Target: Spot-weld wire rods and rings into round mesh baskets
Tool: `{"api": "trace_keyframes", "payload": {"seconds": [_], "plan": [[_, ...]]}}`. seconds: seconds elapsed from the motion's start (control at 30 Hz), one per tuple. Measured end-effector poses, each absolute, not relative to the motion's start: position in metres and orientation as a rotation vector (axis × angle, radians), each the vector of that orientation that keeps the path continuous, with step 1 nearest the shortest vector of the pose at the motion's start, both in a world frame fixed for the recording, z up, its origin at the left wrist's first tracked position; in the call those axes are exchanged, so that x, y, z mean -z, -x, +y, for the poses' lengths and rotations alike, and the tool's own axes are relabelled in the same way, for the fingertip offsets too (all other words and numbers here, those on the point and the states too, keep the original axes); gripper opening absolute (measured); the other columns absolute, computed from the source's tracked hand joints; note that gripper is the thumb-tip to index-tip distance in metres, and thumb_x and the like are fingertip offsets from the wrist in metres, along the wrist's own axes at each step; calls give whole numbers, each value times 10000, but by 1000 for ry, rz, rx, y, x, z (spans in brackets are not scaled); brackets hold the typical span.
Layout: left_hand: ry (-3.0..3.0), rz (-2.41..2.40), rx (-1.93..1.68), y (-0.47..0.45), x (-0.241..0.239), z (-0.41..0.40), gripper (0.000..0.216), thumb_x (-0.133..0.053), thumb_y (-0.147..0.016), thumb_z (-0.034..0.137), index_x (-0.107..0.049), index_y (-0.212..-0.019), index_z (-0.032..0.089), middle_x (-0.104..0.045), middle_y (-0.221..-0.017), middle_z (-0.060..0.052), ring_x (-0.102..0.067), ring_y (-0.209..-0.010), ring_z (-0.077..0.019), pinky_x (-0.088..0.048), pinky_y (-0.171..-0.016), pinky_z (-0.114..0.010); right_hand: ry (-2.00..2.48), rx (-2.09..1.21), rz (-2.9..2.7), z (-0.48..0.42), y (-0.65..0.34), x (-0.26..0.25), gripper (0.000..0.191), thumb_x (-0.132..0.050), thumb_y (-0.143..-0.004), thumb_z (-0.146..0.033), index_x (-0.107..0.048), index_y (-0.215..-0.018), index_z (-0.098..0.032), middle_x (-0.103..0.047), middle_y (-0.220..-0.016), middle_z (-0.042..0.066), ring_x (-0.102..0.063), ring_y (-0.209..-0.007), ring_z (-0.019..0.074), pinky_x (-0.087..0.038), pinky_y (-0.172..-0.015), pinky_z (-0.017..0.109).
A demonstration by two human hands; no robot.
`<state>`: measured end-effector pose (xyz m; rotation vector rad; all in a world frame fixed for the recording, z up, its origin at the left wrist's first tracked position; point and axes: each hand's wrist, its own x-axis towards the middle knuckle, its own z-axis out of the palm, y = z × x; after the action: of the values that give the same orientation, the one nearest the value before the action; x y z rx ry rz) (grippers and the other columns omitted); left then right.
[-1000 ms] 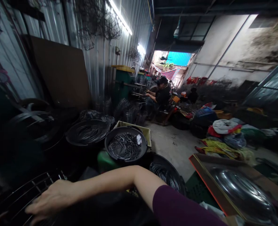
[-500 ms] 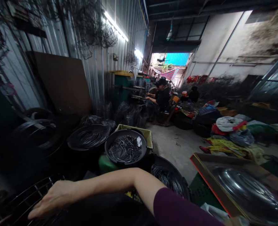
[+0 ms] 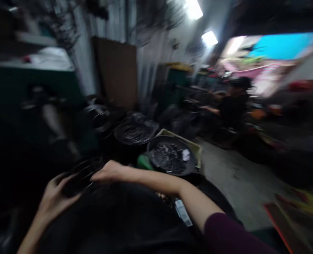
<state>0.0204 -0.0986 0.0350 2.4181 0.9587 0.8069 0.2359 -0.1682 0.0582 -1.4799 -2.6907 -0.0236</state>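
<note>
The picture is smeared by motion. My left hand comes up from the lower left, with its thumb and fingers curled round the near end of a dark wire rack. My right hand, on a bare forearm with a purple sleeve, reaches across from the right. Its fingers are bent down over the rack's far end. A black mass fills the space under both arms.
A black basin of small metal pieces sits just beyond my right wrist, with a basin of coiled wire to its left. A green machine and a brown board stand against the metal wall. Another person sits working further back by the concrete floor.
The view has swung left and down. My left hand has come into view at the rack. My right hand has gone from lying flat on the rack to curling over it.
</note>
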Motion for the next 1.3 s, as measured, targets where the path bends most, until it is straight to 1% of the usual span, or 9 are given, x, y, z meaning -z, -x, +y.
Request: {"api": "trace_keyframes", "payload": {"seconds": [0.07, 0.1, 0.13, 0.17, 0.27, 0.4, 0.67, 1.03, 1.3], "plan": [[-2358, 1066, -841, -6, -13, -103, 429, -711, -686, 438, -647, -1105, 372, -545, -1230, 6, -538, -1216, -345, -488, -1054, -566, 1605, 62, -2687, -170, -232, -54, 203, -536, -940, -258, -707, -1049, -252, -752, -1013, -7, -650, -808, 100, -386, -597, 191], [-2344, 1079, -849, -2, -6, -102, 506, -764, -626, 386, -659, -1110, 286, -524, -1255, -55, -531, -1220, -354, -480, -1058, -550, 1565, 31, -2707, -167, -232, -49, 242, -502, -948, -232, -707, -1075, -212, -754, -1008, 36, -657, -776, 123, -378, -579, 217], [-2354, 1072, -826, 1, 0, -100, 566, -790, -619, 356, -645, -1154, 241, -493, -1299, -94, -503, -1256, -350, -452, -1085, -536, 1504, 2, -2729, -162, -233, -43, 277, -478, -951, -208, -695, -1122, -187, -750, -1046, 67, -664, -759, 132, -376, -573, 230], [-2367, 1059, -827, 3, 4, -96, 595, -799, -626, 325, -631, -1187, 222, -468, -1325, -114, -482, -1280, -337, -433, -1101, -522, 1472, 45, -2720, -157, -234, -36, 299, -465, -961, -225, -684, -1164, -206, -743, -1096, 59, -674, -764, 131, -385, -583, 232], [-2383, 1073, -831, 6, 10, -86, 676, -834, -605, 261, -606, -1240, 225, -424, -1351, -122, -442, -1306, -326, -420, -1107, -504, 1385, 191, -2681, -145, -235, -19, 333, -465, -975, -297, -668, -1233, -243, -726, -1164, 41, -699, -742, 147, -411, -587, 256], [-2372, 1056, -864, 2, 9, -89, 693, -845, -600, 261, -599, -1248, 237, -417, -1342, -117, -427, -1309, -334, -420, -1103, -510, 1336, 299, -2659, -146, -234, -14, 333, -467, -983, -314, -679, -1236, -270, -721, -1167, 27, -714, -730, 144, -443, -590, 252], [-2354, 1044, -868, -3, 13, -86, 697, -859, -595, 285, -595, -1239, 248, -417, -1343, -112, -437, -1304, -335, -424, -1101, -516, 1323, 243, -2675, -139, -234, -15, 342, -489, -971, -301, -665, -1263, -279, -723, -1163, 43, -722, -743, 153, -491, -606, 253], [-2283, 1044, -879, 0, 4, -85, 701, -865, -595, 299, -592, -1239, 250, -434, -1340, -105, -455, -1301, -325, -423, -1105, -505, 1280, 277, -2687, -136, -237, -31, 334, -462, -985, -310, -663, -1251, -301, -739, -1131, 21, -707, -720, 132, -457, -581, 243], [-2269, 1036, -917, 0, 4, -60, 705, -870, -586, 305, -617, -1236, 199, -441, -1310, -125, -469, -1291, -319, -417, -1112, -475, 1404, 359, -2646, -113, -231, -33, 320, -463, -987, -384, -690, -1200, -311, -756, -1066, -15, -689, -655, 122, -349, -509, 254]]}}
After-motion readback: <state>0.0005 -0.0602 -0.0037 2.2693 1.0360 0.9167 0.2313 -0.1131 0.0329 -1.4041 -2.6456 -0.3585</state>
